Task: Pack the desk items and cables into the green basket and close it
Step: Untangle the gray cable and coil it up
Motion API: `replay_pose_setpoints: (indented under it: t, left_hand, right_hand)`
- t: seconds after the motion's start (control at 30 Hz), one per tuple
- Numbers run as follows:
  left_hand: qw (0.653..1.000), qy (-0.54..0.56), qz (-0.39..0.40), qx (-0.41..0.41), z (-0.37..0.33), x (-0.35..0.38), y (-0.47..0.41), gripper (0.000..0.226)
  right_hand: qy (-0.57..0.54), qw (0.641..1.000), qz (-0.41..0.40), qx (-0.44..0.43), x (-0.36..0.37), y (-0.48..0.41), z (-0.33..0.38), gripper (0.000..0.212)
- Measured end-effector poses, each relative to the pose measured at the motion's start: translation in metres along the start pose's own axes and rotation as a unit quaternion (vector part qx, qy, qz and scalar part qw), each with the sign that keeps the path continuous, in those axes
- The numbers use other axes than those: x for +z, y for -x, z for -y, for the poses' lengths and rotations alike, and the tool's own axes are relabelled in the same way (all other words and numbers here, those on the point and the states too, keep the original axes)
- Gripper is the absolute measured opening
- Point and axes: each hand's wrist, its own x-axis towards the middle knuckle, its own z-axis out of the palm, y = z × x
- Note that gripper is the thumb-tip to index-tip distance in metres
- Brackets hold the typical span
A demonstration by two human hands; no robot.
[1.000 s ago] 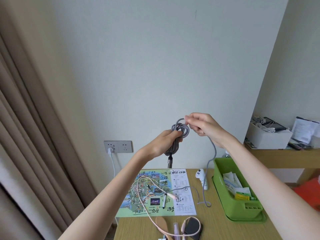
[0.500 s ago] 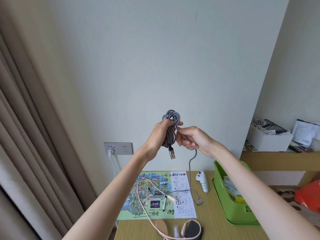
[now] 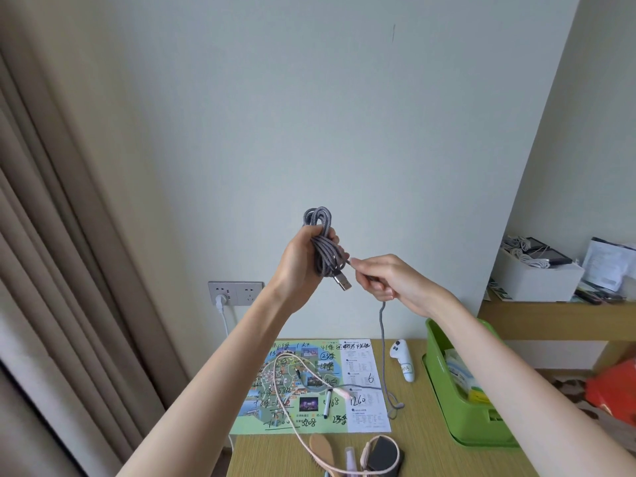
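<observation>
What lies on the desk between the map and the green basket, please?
In the head view: a white controller and the grey cable's loose end.

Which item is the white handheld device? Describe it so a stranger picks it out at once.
Start at the wooden desk. Between the scribbled-on map and the green basket lies the white handheld device. It is the only white, chunky stick there, with dark buttons on its far end.
</observation>
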Motion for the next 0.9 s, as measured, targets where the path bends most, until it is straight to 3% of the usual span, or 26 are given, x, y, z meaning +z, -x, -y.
replay_pose_setpoints:
  t: [0.2, 0.33, 0.43, 0.63, 0.8, 0.9]
  left_hand:
    - [0.996, 0.070, -0.059, -0.003, -0.003, -0.010, -0.004, 0.017]
    - [0.991, -0.099, -0.091, -0.006, -0.001, -0.017, -0.004, 0.022]
    - [0.951, -0.295, -0.096, 0.008, 0.002, -0.023, -0.002, 0.032]
    - [0.882, -0.470, -0.022, 0.010, 0.023, -0.027, -0.002, 0.034]
    - [0.883, -0.465, 0.065, 0.025, 0.037, -0.013, 0.005, 0.048]
    - [0.887, -0.446, 0.114, 0.014, 0.041, -0.005, 0.011, 0.037]
  right_hand:
    - [0.040, 0.999, -0.009, -0.001, -0.004, 0.003, 0.000, 0.041]
    - [0.064, 0.997, -0.040, 0.008, -0.014, 0.004, 0.006, 0.042]
    - [0.052, 0.997, -0.065, 0.003, -0.026, 0.005, 0.013, 0.040]
    - [-0.009, 0.995, -0.090, -0.029, -0.034, 0.003, 0.019, 0.032]
    - [-0.005, 0.995, -0.090, -0.050, -0.023, 0.000, 0.023, 0.031]
    - [0.020, 0.996, -0.066, -0.064, -0.016, 0.000, 0.029, 0.031]
